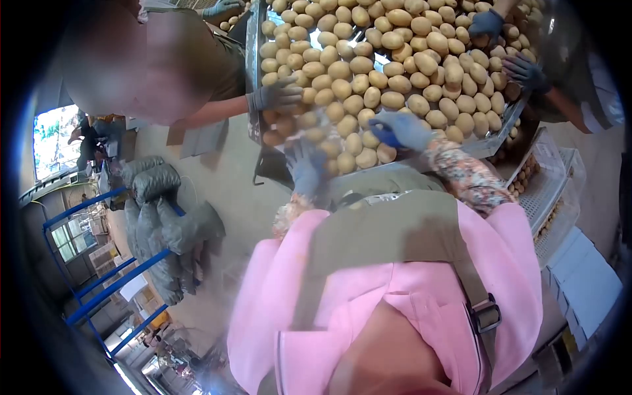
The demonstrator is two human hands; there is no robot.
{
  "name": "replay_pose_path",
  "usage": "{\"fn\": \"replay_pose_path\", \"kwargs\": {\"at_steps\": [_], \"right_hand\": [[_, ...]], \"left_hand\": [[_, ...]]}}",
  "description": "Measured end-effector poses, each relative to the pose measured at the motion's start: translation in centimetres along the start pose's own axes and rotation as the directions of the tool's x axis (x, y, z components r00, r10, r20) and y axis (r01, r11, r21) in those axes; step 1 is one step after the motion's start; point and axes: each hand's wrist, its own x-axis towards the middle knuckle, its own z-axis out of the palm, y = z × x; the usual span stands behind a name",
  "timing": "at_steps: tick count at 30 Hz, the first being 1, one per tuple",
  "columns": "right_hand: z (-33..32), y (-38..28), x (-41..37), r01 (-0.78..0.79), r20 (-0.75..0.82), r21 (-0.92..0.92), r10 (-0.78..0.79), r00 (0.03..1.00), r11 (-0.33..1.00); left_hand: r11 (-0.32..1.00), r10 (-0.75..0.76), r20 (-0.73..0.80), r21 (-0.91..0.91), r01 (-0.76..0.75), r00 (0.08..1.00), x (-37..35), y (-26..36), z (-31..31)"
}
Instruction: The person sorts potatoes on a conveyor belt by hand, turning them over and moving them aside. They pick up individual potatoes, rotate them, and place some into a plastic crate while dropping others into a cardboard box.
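Note:
Many potatoes [393, 100] lie spread over a metal-rimmed sorting table [253, 46]. My left hand [307, 168], in a grey glove and slightly blurred, reaches over the table's near left part with its fingers apart, beside several potatoes. To the right, my right hand [407, 130] in a blue-grey glove rests low among the potatoes. Its fingers point left, with the blue coated side partly showing, and I see no potato held in it. Darker, blurred potatoes [283, 125] lie at the table's left edge, close to a co-worker's glove.
A co-worker's gloved hand [276, 95] reaches in from the left; more gloved hands [526, 71] work at the right. Plastic crates [550, 191] holding potatoes stand at right, near a white box [586, 280]. Stuffed green sacks [155, 224] and blue rails [118, 286] are at left.

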Motion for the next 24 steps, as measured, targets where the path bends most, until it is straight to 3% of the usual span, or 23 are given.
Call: {"fn": "replay_pose_path", "kwargs": {"at_steps": [3,4,5,6,7,8,9,10,11,12,13,14,15,16,17,18,20,22,23,24], "right_hand": [[-1.1,2.0,-2.5,-0.150,0.107,0.172,0.133,0.985,0.974],[0.1,0.8,-2.3,-0.155,0.100,0.182,0.138,0.985,0.971],[2.4,-1.3,-2.1,-0.368,0.149,0.675,0.371,0.917,0.639],[4.7,-2.4,-1.6,-0.395,0.308,0.916,0.515,0.800,0.064],[9.6,-0.1,0.2,-0.333,0.202,0.837,0.320,0.926,0.435],[13.6,2.0,1.8,-0.170,0.169,0.658,0.075,0.983,0.734],[12.0,0.6,2.3,-0.173,0.167,0.657,0.082,0.983,0.734],[8.5,-1.9,3.0,0.064,0.110,0.493,-0.135,0.985,0.868],[6.4,-3.2,3.2,0.308,0.099,0.297,-0.349,0.932,0.904],[6.7,-1.8,3.5,0.305,0.087,0.294,-0.343,0.935,0.906],[7.4,0.6,3.8,-0.105,0.214,0.636,-0.044,0.976,0.765],[7.8,2.3,3.6,-0.465,0.433,0.801,0.172,0.885,0.378],[5.7,2.1,2.3,0.173,-0.236,0.620,-0.028,0.971,0.765],[3.6,1.7,0.2,0.179,-0.250,0.618,-0.025,0.968,0.765],[2.3,1.3,-2.4,0.006,-0.248,0.235,0.054,0.967,0.972],[1.9,1.3,-4.5,-0.185,-0.278,-0.192,0.127,0.952,0.964],[4.0,3.3,-6.4,-0.137,-0.210,-0.240,0.086,0.974,0.961],[4.7,3.6,-6.5,-0.144,-0.171,-0.206,0.109,0.979,0.968],[4.7,3.3,-6.0,-0.158,-0.160,-0.155,0.133,0.978,0.975],[4.7,2.9,-5.4,-0.201,-0.146,-0.140,0.180,0.973,0.969]], "left_hand": [[0.991,-0.066,-0.075,-0.122,0.057,0.995,-2.0,-0.6,0.6],[0.998,0.023,-0.132,-0.061,-0.032,0.991,-2.3,1.6,-0.7],[0.993,0.118,-0.177,0.001,-0.120,0.977,-3.0,4.4,-2.9],[0.913,0.070,0.272,0.369,-0.172,0.960,-2.4,10.2,-8.6],[0.979,0.200,0.178,-0.004,-0.203,0.963,-1.0,9.0,-5.6],[0.895,0.280,0.046,-0.373,-0.243,0.959,0.5,6.7,-1.0],[0.953,0.271,0.068,-0.159,-0.258,0.960,2.0,5.2,2.8],[0.951,0.278,0.067,-0.159,-0.264,0.958,1.1,6.2,1.0],[0.946,0.323,0.097,-0.013,-0.323,0.941,-0.9,7.9,-2.9],[0.915,0.365,0.133,0.133,-0.382,0.921,-2.1,8.6,-5.3],[0.959,0.211,0.246,0.137,-0.249,0.946,-1.8,7.1,-4.2],[0.943,0.264,0.194,0.152,-0.295,0.945,-2.0,4.3,-2.6],[0.963,0.242,0.148,0.082,-0.256,0.959,-2.2,2.3,-1.6],[0.976,0.213,0.101,0.010,-0.215,0.972,-2.2,0.8,-0.8],[0.965,0.179,0.059,0.184,-0.187,0.982,-2.4,-0.1,0.0],[0.963,0.182,0.055,0.193,-0.189,0.982,-2.6,-0.1,0.0],[0.981,0.151,-0.042,0.132,-0.144,0.988,-2.6,0.6,0.2],[0.957,0.289,-0.203,0.029,-0.289,0.936,-2.7,0.3,2.2],[0.989,0.149,-0.050,0.018,-0.149,0.988,-3.2,3.1,0.3],[0.990,0.131,0.075,0.039,-0.134,0.989,-2.8,4.9,-0.2]]}}
